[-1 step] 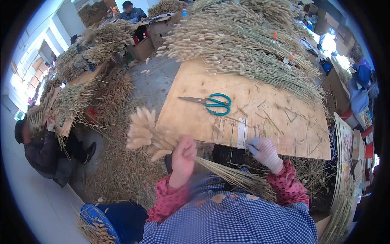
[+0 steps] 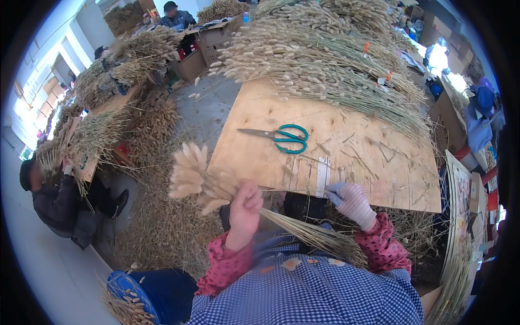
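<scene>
While the left hand [image 2: 245, 210] closes around the grass bunch [image 2: 287, 223] at the near-left corner of the desk [image 2: 244, 157], a loosened grip could spill stems; whether the half-curled right hand [image 2: 353, 203], at its near edge, holds anything, I cannot tell.

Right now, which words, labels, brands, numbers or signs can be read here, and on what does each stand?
None can be read clearly enough to quote.
Cardboard box at right: dark markings, too small and skewed to read.
White strip on the tabletop, near the right hand: any marking too small to read.
Bundle of dried grass in the left hand: no lettering visible.
</scene>
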Motion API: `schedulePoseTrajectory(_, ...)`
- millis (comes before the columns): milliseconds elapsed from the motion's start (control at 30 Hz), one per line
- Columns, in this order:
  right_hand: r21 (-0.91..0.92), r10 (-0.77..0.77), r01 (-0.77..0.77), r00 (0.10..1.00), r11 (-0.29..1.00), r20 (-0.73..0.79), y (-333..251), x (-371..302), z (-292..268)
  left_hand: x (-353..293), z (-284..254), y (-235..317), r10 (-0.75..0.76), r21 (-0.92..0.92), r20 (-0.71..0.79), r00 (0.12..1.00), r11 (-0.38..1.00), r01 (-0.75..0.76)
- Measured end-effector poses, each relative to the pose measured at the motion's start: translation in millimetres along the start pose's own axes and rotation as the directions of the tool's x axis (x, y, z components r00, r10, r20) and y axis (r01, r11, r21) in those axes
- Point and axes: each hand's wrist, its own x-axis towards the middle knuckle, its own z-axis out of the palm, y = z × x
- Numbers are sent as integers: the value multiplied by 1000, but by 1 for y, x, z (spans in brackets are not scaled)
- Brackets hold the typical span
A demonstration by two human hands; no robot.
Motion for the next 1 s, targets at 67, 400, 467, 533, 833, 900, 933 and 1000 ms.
schedulePoseTrajectory(67, 23, -25, 25, 999, 999, -21, -19, 8, -4, -2, 3, -2, 17, 5, 18, 1000, 1000, -17)
schedulePoseTrajectory(400, 125, -371, 377, 926, 918, -68, -103, 45, 31, -16, 21, -4, 10, 58, -123, 992, 998, -3)
schedulePoseTrajectory(467, 91, -296, 293, 955, 952, 26, -91, 46, 30, -19, 18, 1, 39, 62, -92, 995, 998, -33)
schedulePoseTrajectory(533, 38, -244, 243, 969, 969, 45, -75, 41, 23, -19, 15, 5, 81, 93, -23, 996, 993, -78)
schedulePoseTrajectory(833, 281, -204, 203, 979, 938, -26, -90, 19, 2, -16, 15, -12, 41, 97, -79, 996, 995, -33)
schedulePoseTrajectory(900, 338, -231, 244, 970, 909, -79, -104, 25, 11, -19, 15, -11, 70, 160, -128, 989, 986, -49)
schedulePoseTrajectory(933, 358, -269, 282, 959, 890, -86, -112, 30, 17, -20, 16, -11, 70, 145, -84, 994, 988, -57)
schedulePoseTrajectory(1000, 376, -284, 278, 958, 884, -39, -124, 38, 26, -25, 17, -10, 121, 254, -180, 976, 964, -73)
